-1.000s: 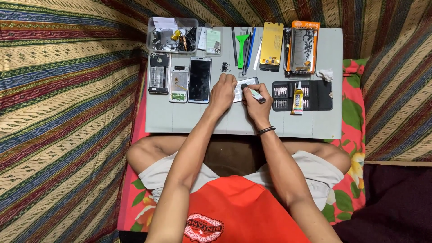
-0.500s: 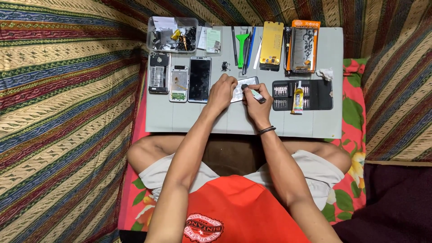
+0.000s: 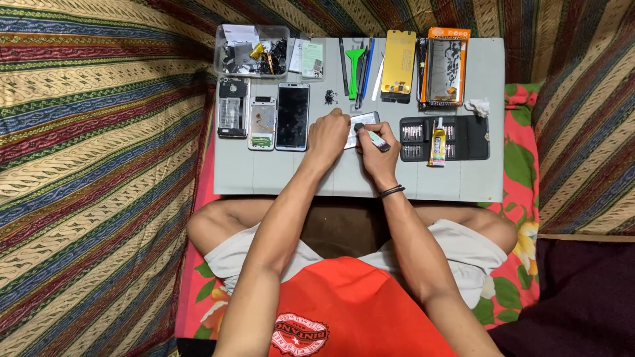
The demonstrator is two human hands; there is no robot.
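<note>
My left hand (image 3: pixel 327 135) rests on a small dark phone part (image 3: pixel 364 125) on the grey work board (image 3: pixel 278 172), pinning its left end. My right hand (image 3: pixel 374 149) grips a short grey tool (image 3: pixel 377 139) with its tip on the same part. Left of my hands lie three opened phone pieces: a dark back frame (image 3: pixel 233 107), a white inner frame (image 3: pixel 262 123) and a black screen (image 3: pixel 293 116). A small heap of screws (image 3: pixel 330 98) sits just beyond my left hand.
A clear box of spare parts (image 3: pixel 252 51) stands at the board's far left. Pry tools, one green (image 3: pixel 355 69), a yellow phone case (image 3: pixel 399 63) and an orange package (image 3: pixel 445 67) line the far edge. A black bit case (image 3: pixel 466 137) with a glue tube (image 3: pixel 437 141) lies right.
Both hands stay on the small part; my right hand has tilted the tool slightly. Nothing else has moved.
</note>
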